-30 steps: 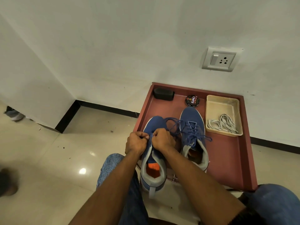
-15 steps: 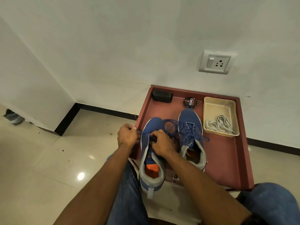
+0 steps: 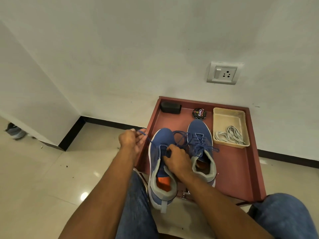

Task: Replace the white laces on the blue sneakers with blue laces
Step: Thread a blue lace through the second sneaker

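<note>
Two blue sneakers stand on a red tray [image 3: 241, 169]. The left sneaker [image 3: 159, 140] has an orange insole and a partly threaded blue lace [image 3: 148, 138]. My left hand [image 3: 130, 140] pinches one end of that lace and holds it out to the left of the shoe. My right hand [image 3: 177, 160] lies on the shoe's tongue area, its curled fingers gripping the eyelet side. The right sneaker [image 3: 200, 135] is fully laced in blue, with loose loops lying across toward the left shoe. The white laces [image 3: 228, 136] lie in a beige tray [image 3: 229, 114].
A black shoe-polish tin [image 3: 199, 113] and a black block [image 3: 170, 107] sit at the red tray's far edge against the white wall. A wall socket [image 3: 223, 73] is above. My knees in jeans flank the tray. Glossy tiled floor lies to the left.
My left hand has moved left and away from the shoe, drawing the blue lace out taut. My right hand has stayed on the left sneaker's eyelets.
</note>
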